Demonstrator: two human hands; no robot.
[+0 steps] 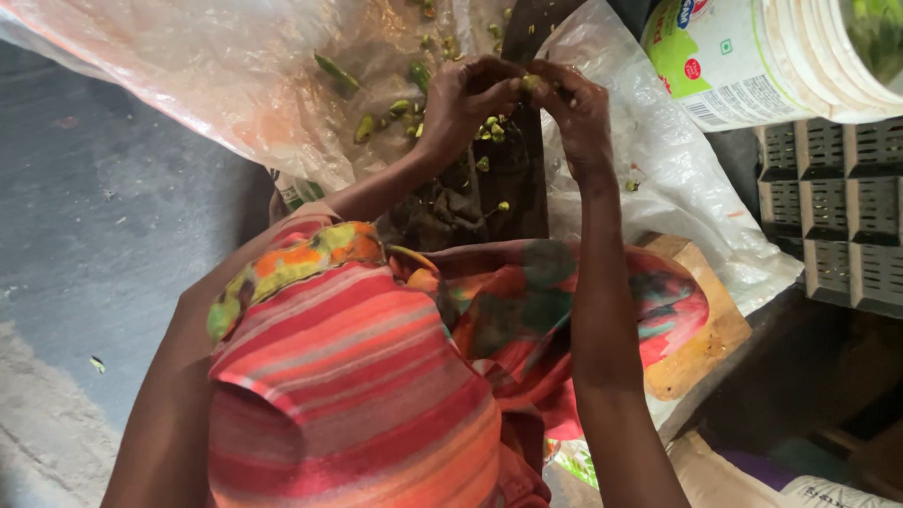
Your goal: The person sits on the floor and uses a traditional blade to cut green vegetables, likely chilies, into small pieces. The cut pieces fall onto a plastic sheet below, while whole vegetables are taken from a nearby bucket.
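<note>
My left hand [466,99] and my right hand [576,108] meet at the top centre, fingertips pinched together on a small green vegetable piece [531,83]. They hover over a dark upright blade [522,141] that stands between them. Cut green bits [491,132] lie scattered under my left hand on a clear plastic sheet [235,85]. A longer green pod [336,71] rests on the sheet to the left. My striped red and orange clothing [376,376] fills the lower centre.
A white plastic bucket [771,66] lies at the top right. Beside it stands a grey slotted crate [837,207]. A wooden board [705,329] shows under my right forearm. Grey concrete floor [94,235] spreads to the left.
</note>
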